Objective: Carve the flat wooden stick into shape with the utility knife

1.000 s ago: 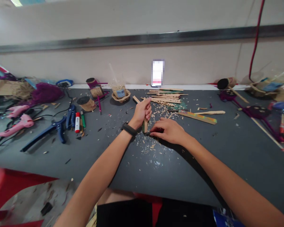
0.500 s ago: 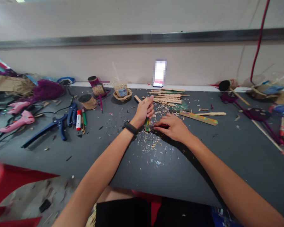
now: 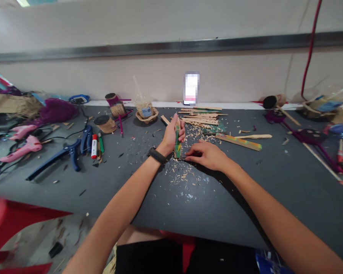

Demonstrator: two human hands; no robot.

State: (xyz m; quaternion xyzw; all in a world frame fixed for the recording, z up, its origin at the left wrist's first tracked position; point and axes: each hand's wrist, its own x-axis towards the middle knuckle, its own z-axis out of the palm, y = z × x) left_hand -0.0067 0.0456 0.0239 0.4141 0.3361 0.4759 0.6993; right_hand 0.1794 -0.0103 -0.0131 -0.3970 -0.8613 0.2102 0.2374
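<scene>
My left hand (image 3: 173,135), with a dark band at the wrist, is closed around a short wooden strip (image 3: 177,146) with green and yellow paint on its face. The strip stands steeply tilted, its lower end close to the table among pale shavings (image 3: 184,177). My right hand (image 3: 207,154) is closed on a small knife (image 3: 181,158); its thin blade points left at the strip's lower end, and the fingers mostly cover the handle. Beyond my hands lie several carved wooden sticks (image 3: 201,118) and a painted flat strip (image 3: 240,142).
A lit phone (image 3: 191,89) leans on the wall. A drink cup (image 3: 145,110) stands in a cardboard holder. To the left are blue cutters (image 3: 74,152), a red and white marker (image 3: 94,146) and pink glue guns (image 3: 24,148). A purple-wrapped piece (image 3: 311,137) lies right.
My left hand has turned, showing more of the strip's painted face. The knife blade has moved slightly down to the strip's lower end, and its red handle is now hidden.
</scene>
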